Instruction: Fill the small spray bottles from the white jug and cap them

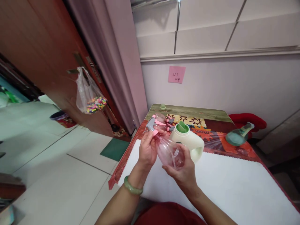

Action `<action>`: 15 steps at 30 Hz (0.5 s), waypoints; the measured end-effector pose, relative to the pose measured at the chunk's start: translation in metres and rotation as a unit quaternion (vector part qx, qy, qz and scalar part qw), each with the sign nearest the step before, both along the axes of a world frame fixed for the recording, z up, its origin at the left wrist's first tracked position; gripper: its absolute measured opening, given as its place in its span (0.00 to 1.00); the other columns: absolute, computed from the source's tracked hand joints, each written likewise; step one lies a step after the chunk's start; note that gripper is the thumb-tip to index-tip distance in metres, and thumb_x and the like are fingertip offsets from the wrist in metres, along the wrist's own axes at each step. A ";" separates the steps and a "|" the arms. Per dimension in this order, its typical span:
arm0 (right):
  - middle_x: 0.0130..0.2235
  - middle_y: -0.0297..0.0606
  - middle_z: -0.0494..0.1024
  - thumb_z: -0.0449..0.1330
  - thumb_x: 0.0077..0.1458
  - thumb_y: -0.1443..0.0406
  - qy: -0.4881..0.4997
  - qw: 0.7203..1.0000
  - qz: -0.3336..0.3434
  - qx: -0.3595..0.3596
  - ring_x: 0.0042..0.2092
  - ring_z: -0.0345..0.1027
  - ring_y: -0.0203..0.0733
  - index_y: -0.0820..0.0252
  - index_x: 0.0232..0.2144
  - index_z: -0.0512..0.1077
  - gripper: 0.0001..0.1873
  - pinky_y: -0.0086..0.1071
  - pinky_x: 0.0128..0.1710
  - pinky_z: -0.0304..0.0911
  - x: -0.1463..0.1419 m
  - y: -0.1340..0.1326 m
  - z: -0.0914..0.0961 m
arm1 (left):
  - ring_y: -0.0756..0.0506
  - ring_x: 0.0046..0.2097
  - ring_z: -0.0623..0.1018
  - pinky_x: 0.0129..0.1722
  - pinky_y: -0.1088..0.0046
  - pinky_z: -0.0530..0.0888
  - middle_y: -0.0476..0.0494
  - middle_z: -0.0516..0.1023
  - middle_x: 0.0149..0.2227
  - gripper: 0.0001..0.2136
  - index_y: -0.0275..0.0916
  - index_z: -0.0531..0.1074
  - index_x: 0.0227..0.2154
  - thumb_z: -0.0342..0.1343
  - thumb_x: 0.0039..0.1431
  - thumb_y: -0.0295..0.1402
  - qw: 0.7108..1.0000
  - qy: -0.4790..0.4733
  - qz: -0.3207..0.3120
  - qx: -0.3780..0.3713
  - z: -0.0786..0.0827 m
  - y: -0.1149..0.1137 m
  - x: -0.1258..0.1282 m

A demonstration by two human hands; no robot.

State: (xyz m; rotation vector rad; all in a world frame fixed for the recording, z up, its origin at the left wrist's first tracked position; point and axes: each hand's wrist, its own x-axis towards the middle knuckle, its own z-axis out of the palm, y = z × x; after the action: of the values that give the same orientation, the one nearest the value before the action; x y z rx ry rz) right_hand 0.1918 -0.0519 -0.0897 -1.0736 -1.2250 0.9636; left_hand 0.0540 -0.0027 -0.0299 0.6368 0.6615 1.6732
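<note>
A clear pink spray bottle (pixel 166 151) is held tilted between both hands over the near part of the table. My left hand (pixel 148 148) is closed on its pink collar, just below the grey and pink trigger head (pixel 152 123). My right hand (pixel 185 168) wraps round the wide base, and a thin tube shows inside the bottle. Right behind stands a cream jug (pixel 197 145) with a green spout (pixel 182 127) in its open neck. More pink spray bottles (pixel 160 118) with grey and pink heads lie behind my left hand, partly hidden.
On the table's right lies a greenish spray bottle (pixel 236 137), tilted, with a red seat (pixel 248 120) behind it. A small green cap (pixel 162 106) sits at the back left corner. White cloth (pixel 225 184) covers the near tabletop. A plastic bag of colourful bits (pixel 89 93) hangs from the door handle.
</note>
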 end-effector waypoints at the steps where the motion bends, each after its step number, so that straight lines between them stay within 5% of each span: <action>1: 0.54 0.45 0.78 0.79 0.40 0.52 0.045 0.998 0.022 -0.039 0.46 0.78 0.48 0.53 0.57 0.68 0.44 0.38 0.39 0.80 -0.005 0.000 0.000 | 0.40 0.45 0.85 0.58 0.56 0.77 0.42 0.85 0.36 0.11 0.37 0.81 0.38 0.68 0.61 0.41 1.000 -0.001 -0.001 -0.001 -0.005 0.001 -0.004; 4: 0.45 0.42 0.80 0.77 0.42 0.45 0.212 0.947 0.109 -0.215 0.36 0.79 0.44 0.57 0.52 0.71 0.41 0.33 0.27 0.77 -0.015 -0.002 0.001 | 0.39 0.45 0.85 0.57 0.55 0.77 0.44 0.83 0.34 0.13 0.38 0.80 0.37 0.69 0.59 0.42 0.999 -0.022 -0.025 -0.006 -0.019 0.003 -0.013; 8: 0.36 0.45 0.82 0.62 0.49 0.29 0.388 0.773 0.277 -0.418 0.30 0.79 0.41 0.64 0.46 0.75 0.45 0.24 0.20 0.70 -0.014 0.001 0.003 | 0.39 0.44 0.85 0.55 0.54 0.78 0.45 0.82 0.34 0.16 0.38 0.78 0.38 0.70 0.58 0.46 0.998 -0.037 -0.051 -0.001 -0.031 0.000 -0.015; 10: 0.37 0.50 0.83 0.53 0.51 0.25 0.409 0.719 0.333 -0.453 0.31 0.80 0.42 0.67 0.46 0.75 0.51 0.24 0.21 0.70 -0.011 0.002 0.002 | 0.40 0.42 0.84 0.52 0.56 0.79 0.45 0.81 0.35 0.16 0.39 0.77 0.38 0.69 0.59 0.46 0.999 -0.021 -0.035 0.013 -0.032 -0.004 -0.013; 12: 0.40 0.53 0.84 0.47 0.53 0.24 0.385 0.736 0.334 -0.445 0.32 0.81 0.45 0.66 0.51 0.74 0.54 0.29 0.22 0.73 -0.011 0.001 -0.001 | 0.43 0.39 0.84 0.51 0.60 0.79 0.46 0.81 0.34 0.14 0.39 0.77 0.36 0.68 0.60 0.45 1.000 -0.001 -0.008 0.024 -0.031 -0.006 -0.010; 15: 0.50 0.53 0.82 0.47 0.56 0.26 0.312 0.859 0.198 -0.354 0.36 0.82 0.47 0.57 0.62 0.67 0.52 0.36 0.25 0.77 -0.016 -0.007 -0.012 | 0.45 0.37 0.83 0.49 0.64 0.79 0.48 0.79 0.33 0.13 0.39 0.76 0.34 0.69 0.60 0.43 1.000 0.009 0.016 0.020 -0.031 -0.007 -0.008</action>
State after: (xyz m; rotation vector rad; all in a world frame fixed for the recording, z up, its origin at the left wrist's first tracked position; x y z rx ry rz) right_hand 0.1757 -0.0586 -0.1012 -0.9262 -0.5349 2.0038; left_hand 0.0457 -0.0093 -0.0609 0.6740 0.6552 1.7154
